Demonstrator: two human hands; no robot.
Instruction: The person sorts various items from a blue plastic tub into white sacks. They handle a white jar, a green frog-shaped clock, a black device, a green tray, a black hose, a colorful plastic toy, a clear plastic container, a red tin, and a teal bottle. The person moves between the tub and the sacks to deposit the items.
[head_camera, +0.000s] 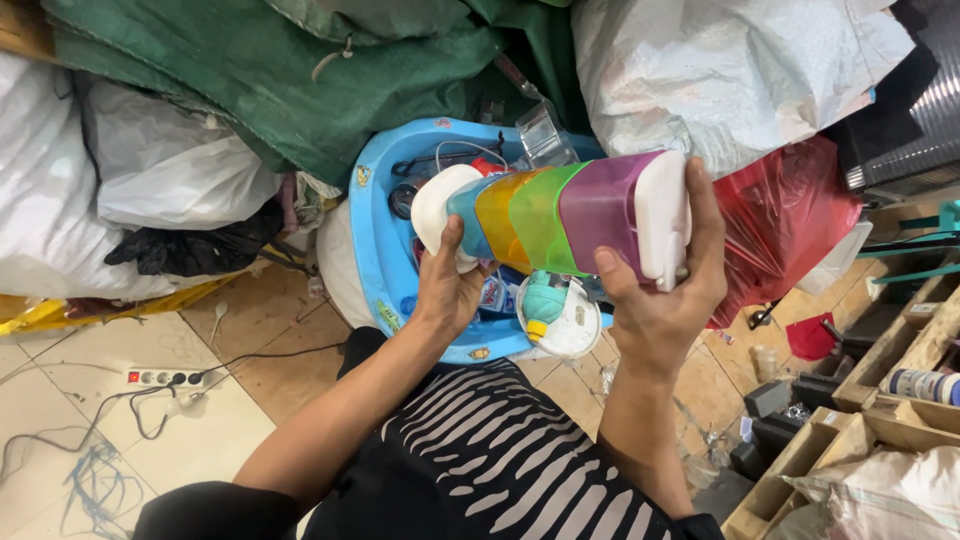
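I hold a plastic stacked container (545, 215) sideways in front of me, made of blue, orange, green and purple sections with white caps at both ends. My left hand (447, 285) grips its blue end near the round white cap. My right hand (655, 300) wraps around the purple end and its white lid. Below the container sits a light blue plastic tub (375, 230) holding small toys and odds and ends, among them a white disc with a teal piece (553, 305).
Green sacks (270, 80) and white bags (150, 170) pile up behind. A red plastic bag (790, 215) lies at the right. Wooden crates (880, 420) stand at the lower right. A power strip (165, 378) with cables rests on the tiled floor at the left.
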